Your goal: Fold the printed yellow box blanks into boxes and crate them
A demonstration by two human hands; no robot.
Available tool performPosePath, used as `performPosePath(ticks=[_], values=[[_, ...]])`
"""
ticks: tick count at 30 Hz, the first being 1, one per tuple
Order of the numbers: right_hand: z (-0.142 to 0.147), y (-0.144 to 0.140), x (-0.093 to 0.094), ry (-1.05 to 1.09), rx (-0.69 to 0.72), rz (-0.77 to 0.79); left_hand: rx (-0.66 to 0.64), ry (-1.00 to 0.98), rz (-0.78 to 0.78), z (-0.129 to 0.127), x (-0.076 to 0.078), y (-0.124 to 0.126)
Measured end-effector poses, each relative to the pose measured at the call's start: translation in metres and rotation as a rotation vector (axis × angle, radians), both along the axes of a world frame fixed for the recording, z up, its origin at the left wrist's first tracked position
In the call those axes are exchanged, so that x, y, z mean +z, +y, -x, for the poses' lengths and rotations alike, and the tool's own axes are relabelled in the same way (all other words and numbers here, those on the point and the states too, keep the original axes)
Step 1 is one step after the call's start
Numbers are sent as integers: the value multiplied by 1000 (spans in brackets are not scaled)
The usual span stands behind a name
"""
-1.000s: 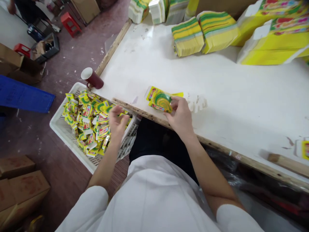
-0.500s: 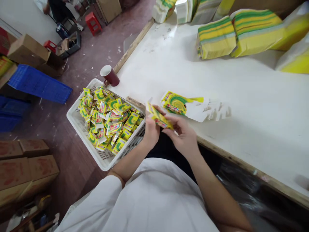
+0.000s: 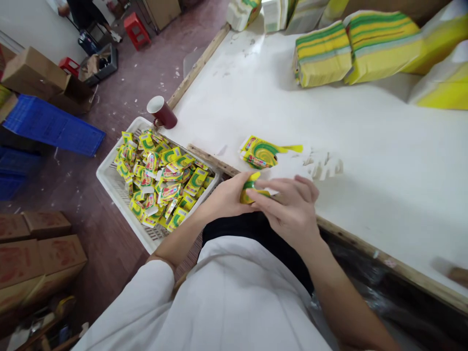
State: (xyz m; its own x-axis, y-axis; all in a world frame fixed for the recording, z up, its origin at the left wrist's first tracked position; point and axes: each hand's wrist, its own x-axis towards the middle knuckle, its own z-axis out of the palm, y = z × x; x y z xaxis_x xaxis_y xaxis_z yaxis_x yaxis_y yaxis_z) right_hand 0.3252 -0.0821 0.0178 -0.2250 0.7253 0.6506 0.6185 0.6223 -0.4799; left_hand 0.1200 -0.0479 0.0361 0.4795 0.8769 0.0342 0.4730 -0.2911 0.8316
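While packs (image 3: 170, 171), seemingly done, heaped the crate (image 3: 119, 197) at nine o'clock, I had one pack (image 3: 246, 196) dead centre, apparently unfinished: left hand (image 3: 227, 197) clasping it, right hand (image 3: 294, 209) pinching its edge; stacks (image 3: 323, 54) near two o'clock looked left to do.

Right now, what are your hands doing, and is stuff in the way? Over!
Left hand gripping box. Right hand touching it too. Second box on table, just beyond. Mug off left, not in the way.
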Motion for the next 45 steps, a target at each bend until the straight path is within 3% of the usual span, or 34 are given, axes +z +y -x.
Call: performPosePath(ticks=[2, 4, 8, 9, 11, 15, 18, 20, 22, 24, 27, 29, 31, 35, 39, 45], values=[[7, -2, -3, 210, -97, 83, 16, 39, -32, -9, -7, -5], [11, -1, -11, 493, -69, 265, 23, 39, -125, -15, -11, -11], [13, 3, -25, 939, 423, 986, -57, 27, -327, -19, -15, -19], [13, 3, -26, 996, 497, 1106, -67, 43, -369, -19, -16, -20], [13, 2, -27, 1059, 509, 1181, -62, 94, -425, -18, -18, -21], [18, -2, -27, 968, 400, 1014, -63, 143, -405, -13, -23, -19], [25, -8, -26, 668, 344, 689, -98, 120, -342, -13, -30, -15], [28, -10, -24, 443, 264, 484, -96, 82, -390, -15, -35, -12], [27, -9, -23, 337, 166, 362, 19, 50, -446, -17, -39, -10], [21, -3, -23, 369, 46, 296, 253, 14, -374, -17, -39, -9], [11, 5, -27, 389, -76, 266, 520, -182, -11, -13, -36, -7], [7, 7, -30, 311, -39, 255, 575, -389, 199, -9, -33, -4], [7, 6, -33, 228, 26, 237, 623, -579, 287, -7, -31, -1], [7, 5, -35, 183, 54, 198, 683, -753, 329, -8, -31, 0], [2, 6, -27, 131, 68, 204, 684, -729, 262, -11, -31, -2], [-13, 6, -13, 105, 221, 322, 654, -677, 193, -9, -25, -3]])
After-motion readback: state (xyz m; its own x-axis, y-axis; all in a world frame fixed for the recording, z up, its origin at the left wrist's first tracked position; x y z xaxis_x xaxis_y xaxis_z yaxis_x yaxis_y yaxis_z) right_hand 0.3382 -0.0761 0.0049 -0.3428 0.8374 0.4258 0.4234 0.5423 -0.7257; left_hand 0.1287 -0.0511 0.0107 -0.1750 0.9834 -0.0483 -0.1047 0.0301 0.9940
